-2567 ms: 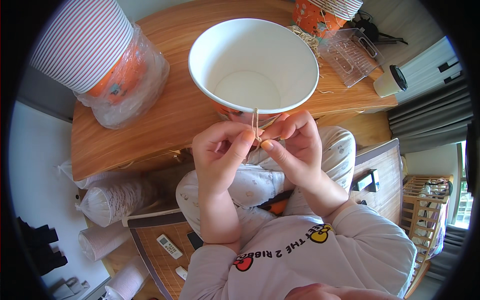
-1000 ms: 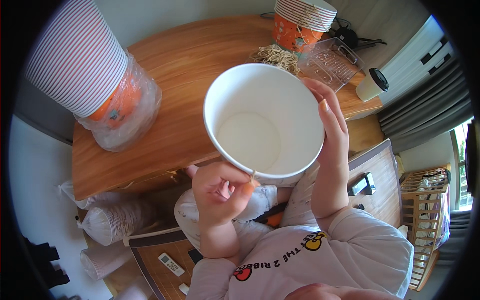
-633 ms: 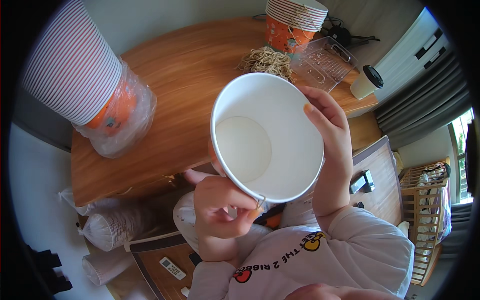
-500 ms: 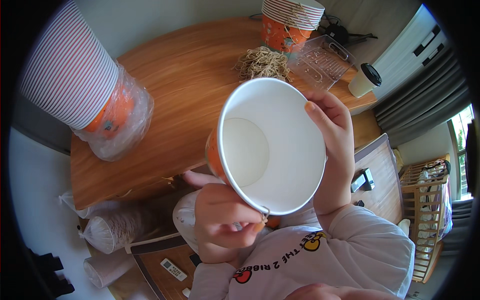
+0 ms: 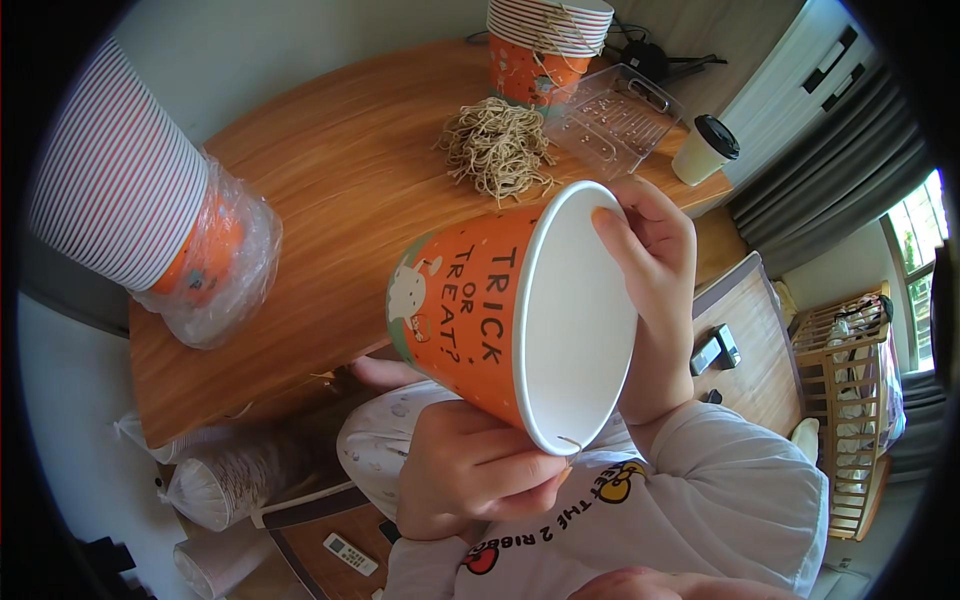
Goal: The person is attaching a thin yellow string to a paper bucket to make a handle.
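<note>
An orange paper bucket [image 5: 460,310] with a white inside, a ghost picture and dark lettering is tilted on its side between my hands, its mouth facing right. My right hand [image 5: 655,260] grips the rim's far right side, thumb inside and fingers behind. At the bucket's near side my left hand [image 5: 480,465] is closed against the wall by the rim. A short end of twine [image 5: 569,441] pokes out at the rim beside its fingertips; how it is fixed is hidden. Behind the bucket, a heap of tan twine pieces [image 5: 495,148] lies on the wooden table [image 5: 330,180].
A stack of orange buckets [image 5: 540,65] with twine on it stands at the back, next to a clear plastic tray [image 5: 615,120] of small bits and a lidded cup [image 5: 705,150]. A tall plastic-wrapped bucket stack [image 5: 120,180] leans at left. Bagged stacks [image 5: 225,475] lie below.
The bucket has turned so its mouth faces right and its printed side shows, where its inside bottom showed before. My head view has shifted slightly. Both hands keep their hold.
</note>
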`<state>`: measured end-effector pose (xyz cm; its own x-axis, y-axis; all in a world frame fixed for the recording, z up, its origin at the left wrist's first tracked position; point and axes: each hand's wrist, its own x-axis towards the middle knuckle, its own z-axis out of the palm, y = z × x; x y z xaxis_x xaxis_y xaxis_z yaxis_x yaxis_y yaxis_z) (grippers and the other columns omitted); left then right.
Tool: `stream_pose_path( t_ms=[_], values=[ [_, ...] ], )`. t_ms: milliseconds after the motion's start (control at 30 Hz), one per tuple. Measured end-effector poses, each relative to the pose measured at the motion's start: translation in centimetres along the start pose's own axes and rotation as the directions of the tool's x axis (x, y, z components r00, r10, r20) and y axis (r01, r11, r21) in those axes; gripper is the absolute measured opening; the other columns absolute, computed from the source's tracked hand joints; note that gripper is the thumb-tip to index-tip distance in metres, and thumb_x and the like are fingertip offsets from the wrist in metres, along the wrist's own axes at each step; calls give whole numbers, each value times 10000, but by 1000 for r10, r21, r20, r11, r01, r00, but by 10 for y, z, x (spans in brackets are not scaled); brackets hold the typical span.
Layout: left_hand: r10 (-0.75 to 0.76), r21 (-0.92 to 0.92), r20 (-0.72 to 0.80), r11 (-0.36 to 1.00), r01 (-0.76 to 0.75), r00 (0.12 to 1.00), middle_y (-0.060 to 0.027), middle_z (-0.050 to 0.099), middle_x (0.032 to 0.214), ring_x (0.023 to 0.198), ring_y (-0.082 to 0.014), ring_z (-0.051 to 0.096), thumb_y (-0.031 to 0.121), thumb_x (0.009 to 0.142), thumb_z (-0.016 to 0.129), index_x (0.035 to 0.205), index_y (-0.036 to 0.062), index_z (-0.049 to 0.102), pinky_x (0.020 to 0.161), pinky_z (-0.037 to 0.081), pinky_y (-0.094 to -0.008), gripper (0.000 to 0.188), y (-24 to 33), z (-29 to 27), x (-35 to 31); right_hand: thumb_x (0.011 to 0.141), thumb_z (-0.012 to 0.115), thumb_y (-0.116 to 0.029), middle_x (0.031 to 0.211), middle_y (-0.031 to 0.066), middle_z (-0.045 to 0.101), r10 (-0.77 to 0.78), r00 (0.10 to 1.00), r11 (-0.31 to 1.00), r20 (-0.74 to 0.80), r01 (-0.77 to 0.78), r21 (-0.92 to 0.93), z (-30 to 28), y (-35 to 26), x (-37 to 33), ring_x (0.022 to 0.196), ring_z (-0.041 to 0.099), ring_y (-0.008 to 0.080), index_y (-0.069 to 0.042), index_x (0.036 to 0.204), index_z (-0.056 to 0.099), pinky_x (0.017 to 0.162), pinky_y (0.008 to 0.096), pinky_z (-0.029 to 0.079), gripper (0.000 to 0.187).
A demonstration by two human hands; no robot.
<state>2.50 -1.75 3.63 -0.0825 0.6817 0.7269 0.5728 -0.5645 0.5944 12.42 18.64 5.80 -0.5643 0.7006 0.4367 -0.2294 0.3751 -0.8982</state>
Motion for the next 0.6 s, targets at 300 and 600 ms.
stream_pose_path(
  t_ms=[300,600],
  values=[
    [14,36,50,999,-15,999,2,643,685,567,-189,621,66,636,745,763,107,659,500,501,-307,159,-3,0,-2,850,643,-25,805,9,601,10,1000,1000,-17,-10,-7,1,7,3,735,573,56,23,943,623,639,194,445,106],
    [11,68,-36,998,-8,999,-9,629,635,531,-187,609,43,604,719,729,98,644,481,485,-296,156,-4,3,0,834,644,-42,782,5,610,25,999,999,-30,-27,-44,6,15,10,704,558,48,28,936,633,625,194,440,124]
  ],
)
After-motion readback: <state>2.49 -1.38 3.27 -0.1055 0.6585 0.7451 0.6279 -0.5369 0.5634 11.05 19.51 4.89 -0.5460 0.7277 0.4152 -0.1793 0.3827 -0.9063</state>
